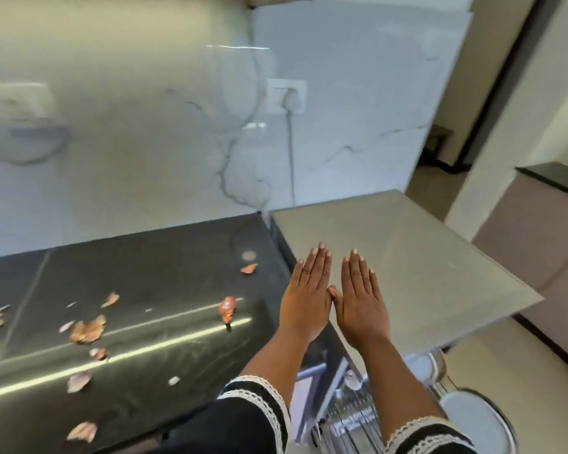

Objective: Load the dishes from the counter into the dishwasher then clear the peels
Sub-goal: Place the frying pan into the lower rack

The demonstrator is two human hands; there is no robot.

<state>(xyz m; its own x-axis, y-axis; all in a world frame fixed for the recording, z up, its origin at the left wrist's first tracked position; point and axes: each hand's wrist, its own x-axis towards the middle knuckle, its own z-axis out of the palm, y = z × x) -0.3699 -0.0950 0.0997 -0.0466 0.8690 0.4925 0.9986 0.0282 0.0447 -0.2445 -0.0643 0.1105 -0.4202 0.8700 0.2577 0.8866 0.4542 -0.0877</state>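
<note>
Both hands are held out flat, backs up, with the fingers straight and close together, and neither grip holds anything. The left hand (305, 298) and the right hand (361, 301) lie side by side, and their thumbs touch between them. They hover above the near left corner of a grey flat top (407, 257), which seems to be the top of the dishwasher. Both wrists come out of black sleeves (253, 417) with a white lace trim.

Under the forearms, a wire dishwasher rack (348, 417) is pulled out. A white plate (473, 421) stands in it at the right, and a second round dish (423, 367) shows just behind it, under the edge of the grey top; the view here is blurred, so I cannot tell more about what the rack holds.

To the left of the hands is the dark glossy worktop (161, 273). Pink and brown peels are scattered over it: one reddish curled peel (227, 309) is near the left hand, a small one (249, 268) lies farther back, a bigger heap (87, 329) is at the left, and one peel (82, 432) lies near the front edge. No dishes stand on the visible part of the worktop.

Behind it is a white marble wall (145, 126) with a socket (286, 96) and a cable hanging down from it.
</note>
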